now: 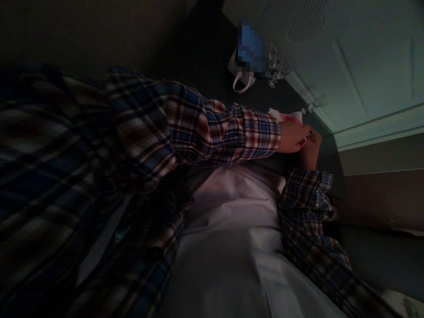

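Note:
The picture is dark and tilted. My left hand, its plaid sleeve reaching in from the left, meets my right hand over the dark tabletop. The fingers of both hands are bent and pressed together. A small pink-edged thing shows between them, too dim to name. Just beyond my left hand lies a pink and white cloth. A stemmed glass rests near the table's far edge, apart from my fingers.
Several clear stemmed glasses cluster farther along the table, beside a white container with a loop handle and a pixelated blue item. A pale panelled surface borders the table.

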Demonstrator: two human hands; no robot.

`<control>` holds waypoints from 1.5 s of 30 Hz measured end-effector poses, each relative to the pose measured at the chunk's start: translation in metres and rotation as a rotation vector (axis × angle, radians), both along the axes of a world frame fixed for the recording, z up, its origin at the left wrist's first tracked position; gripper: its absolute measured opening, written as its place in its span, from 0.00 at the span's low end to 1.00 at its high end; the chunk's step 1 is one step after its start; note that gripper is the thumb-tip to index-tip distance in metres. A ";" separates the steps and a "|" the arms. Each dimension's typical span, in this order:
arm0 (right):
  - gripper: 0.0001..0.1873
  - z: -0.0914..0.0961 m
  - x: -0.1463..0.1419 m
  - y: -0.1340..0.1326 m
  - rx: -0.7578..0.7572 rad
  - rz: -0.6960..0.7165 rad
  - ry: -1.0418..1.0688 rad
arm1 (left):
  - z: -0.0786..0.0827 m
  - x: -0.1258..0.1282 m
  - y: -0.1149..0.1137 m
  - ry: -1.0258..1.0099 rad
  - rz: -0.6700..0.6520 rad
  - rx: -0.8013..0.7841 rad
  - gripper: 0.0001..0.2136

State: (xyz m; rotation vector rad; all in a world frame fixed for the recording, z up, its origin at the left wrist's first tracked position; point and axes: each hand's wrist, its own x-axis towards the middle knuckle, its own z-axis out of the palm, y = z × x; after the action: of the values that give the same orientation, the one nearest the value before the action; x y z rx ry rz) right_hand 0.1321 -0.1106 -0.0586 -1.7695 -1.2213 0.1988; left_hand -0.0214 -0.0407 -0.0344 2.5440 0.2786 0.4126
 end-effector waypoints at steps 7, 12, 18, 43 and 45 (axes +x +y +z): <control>0.14 0.001 0.000 0.001 -0.007 -0.029 -0.043 | -0.002 0.004 0.000 -0.012 0.004 0.014 0.23; 0.13 0.000 0.001 0.002 0.011 -0.007 0.009 | -0.003 0.005 0.000 -0.003 0.004 0.025 0.23; 0.13 0.000 0.001 0.001 0.005 -0.007 0.013 | -0.004 0.006 -0.001 -0.019 0.013 0.026 0.22; 0.14 0.001 -0.002 0.000 -0.013 -0.014 -0.012 | -0.002 0.003 0.002 -0.020 0.001 0.001 0.23; 0.14 0.001 -0.001 0.000 -0.007 -0.021 -0.012 | -0.002 0.004 0.001 -0.014 0.003 0.008 0.23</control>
State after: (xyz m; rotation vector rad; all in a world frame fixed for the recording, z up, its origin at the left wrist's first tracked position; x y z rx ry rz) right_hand 0.1308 -0.1105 -0.0573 -1.7913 -1.2113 0.1808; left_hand -0.0177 -0.0393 -0.0367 2.5475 0.2756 0.4337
